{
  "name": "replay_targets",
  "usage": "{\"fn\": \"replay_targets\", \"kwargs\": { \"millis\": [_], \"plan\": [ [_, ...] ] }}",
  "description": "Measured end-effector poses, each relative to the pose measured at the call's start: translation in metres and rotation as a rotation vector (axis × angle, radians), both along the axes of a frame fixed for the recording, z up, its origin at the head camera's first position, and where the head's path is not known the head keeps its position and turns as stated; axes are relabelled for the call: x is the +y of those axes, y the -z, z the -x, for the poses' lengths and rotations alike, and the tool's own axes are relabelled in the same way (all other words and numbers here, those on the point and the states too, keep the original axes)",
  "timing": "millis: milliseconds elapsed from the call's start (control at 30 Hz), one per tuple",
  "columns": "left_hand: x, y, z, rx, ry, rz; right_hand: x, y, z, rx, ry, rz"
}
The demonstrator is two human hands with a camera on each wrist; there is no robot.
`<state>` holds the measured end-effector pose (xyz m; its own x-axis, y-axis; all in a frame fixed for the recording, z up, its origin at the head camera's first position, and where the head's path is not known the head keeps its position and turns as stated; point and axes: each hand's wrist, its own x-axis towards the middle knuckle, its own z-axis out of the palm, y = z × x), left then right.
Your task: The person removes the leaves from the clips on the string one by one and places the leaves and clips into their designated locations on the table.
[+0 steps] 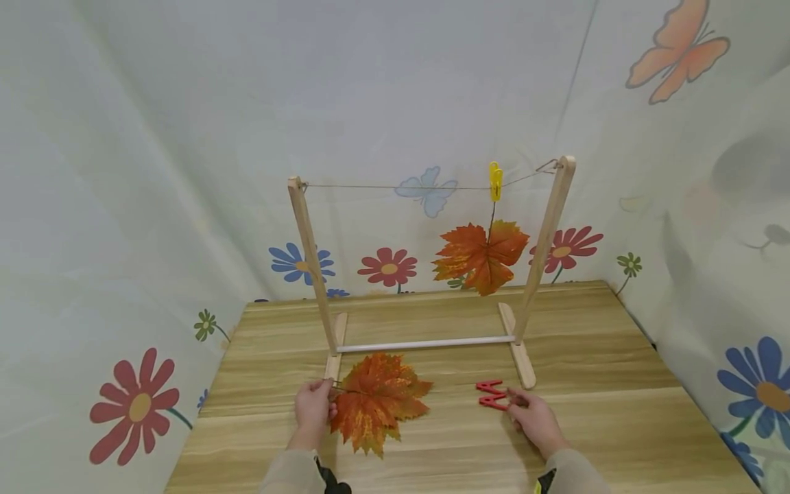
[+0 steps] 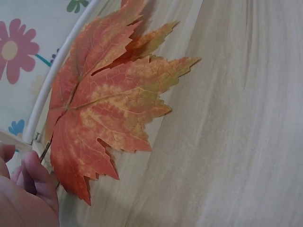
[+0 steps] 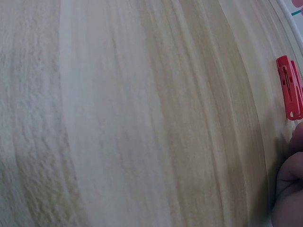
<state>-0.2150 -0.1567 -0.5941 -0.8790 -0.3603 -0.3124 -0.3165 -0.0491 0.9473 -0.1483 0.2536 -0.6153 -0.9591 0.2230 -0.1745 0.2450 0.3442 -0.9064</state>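
My left hand (image 1: 313, 412) pinches the thin stem of an orange-red artificial maple leaf (image 1: 376, 398) low over the table. More leaf lobes show from beneath it in the left wrist view, where the stem runs between thumb and fingers. To the right, two red clothespins (image 1: 492, 394) lie side by side, their handle ends toward my right hand (image 1: 535, 420). Thumb and index finger of that hand pinch the handles of the nearer one. The right wrist view catches a red clothespin (image 3: 290, 89) with curled fingers right at its lower end, mostly cut off.
Behind the hands stands a wooden frame with a left post (image 1: 311, 257), a right post (image 1: 544, 250) and a white bottom bar (image 1: 426, 344). From its string (image 1: 395, 186) a yellow clothespin (image 1: 496, 182) holds another maple leaf (image 1: 484, 257). Patterned cloth (image 1: 185, 137) surrounds the wooden table (image 1: 432, 453).
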Motion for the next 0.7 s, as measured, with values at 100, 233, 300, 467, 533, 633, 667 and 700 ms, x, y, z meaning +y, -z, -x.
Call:
{"fn": "replay_targets", "kwargs": {
  "millis": [100, 233, 300, 467, 533, 633, 667, 700],
  "plan": [
    [0.002, -0.002, 0.003, 0.011, 0.001, -0.019, 0.003, -0.001, 0.0, 0.002, 0.016, 0.021],
    [0.004, -0.005, 0.007, 0.016, 0.008, -0.04, 0.007, -0.001, 0.002, 0.005, 0.029, 0.026],
    [0.005, -0.006, 0.008, 0.017, 0.014, -0.036, 0.009, -0.001, 0.003, 0.014, 0.04, 0.036],
    [0.007, -0.009, 0.011, 0.04, 0.029, -0.035, 0.011, -0.006, 0.005, 0.04, 0.06, 0.068],
    [0.008, -0.01, 0.012, 0.052, 0.032, -0.039, 0.012, -0.01, 0.006, 0.049, 0.062, 0.083],
    [0.011, -0.014, 0.015, 0.057, 0.032, -0.041, 0.012, -0.015, 0.008, 0.066, 0.061, 0.116],
    [0.012, -0.016, 0.016, 0.061, 0.033, -0.038, 0.013, -0.017, 0.009, 0.068, 0.063, 0.131],
    [0.014, -0.018, 0.017, 0.065, 0.03, -0.04, 0.013, -0.018, 0.009, 0.068, 0.066, 0.145]
  ]
}}
